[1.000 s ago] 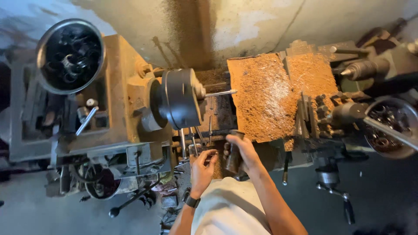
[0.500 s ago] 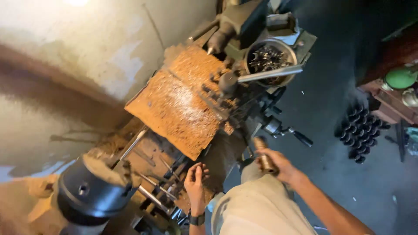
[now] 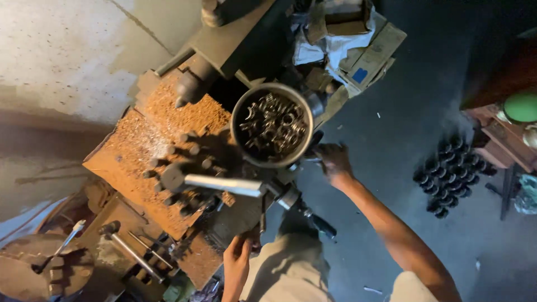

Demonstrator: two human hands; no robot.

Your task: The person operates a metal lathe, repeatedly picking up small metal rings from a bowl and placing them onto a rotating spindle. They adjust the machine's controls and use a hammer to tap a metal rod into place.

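Observation:
I look down on an old metal lathe [image 3: 168,168] covered in orange-brown shavings. A round metal bowl [image 3: 239,141] full of small metal rings stands on the machine's right end. My right hand [image 3: 333,159] reaches out to the bowl's right rim, fingers curled; whether it holds anything I cannot tell. My left hand [image 3: 238,260] rests low against the machine's front edge, fingers bent around a dark part there. A long silver lever [image 3: 224,184] sticks out from the tool post between the two hands.
Several dark round parts [image 3: 450,176] stand in a cluster on the grey floor at right. A wooden stand with a green object [image 3: 520,107] is at far right. Cardboard and rags [image 3: 347,39] lie behind the bowl. The chuck [image 3: 33,274] sits at lower left.
The view has swung right along the lathe. My right hand, which held a brass-coloured piece near my body, has moved up to the bowl of rings. The left hand stays at the machine's front.

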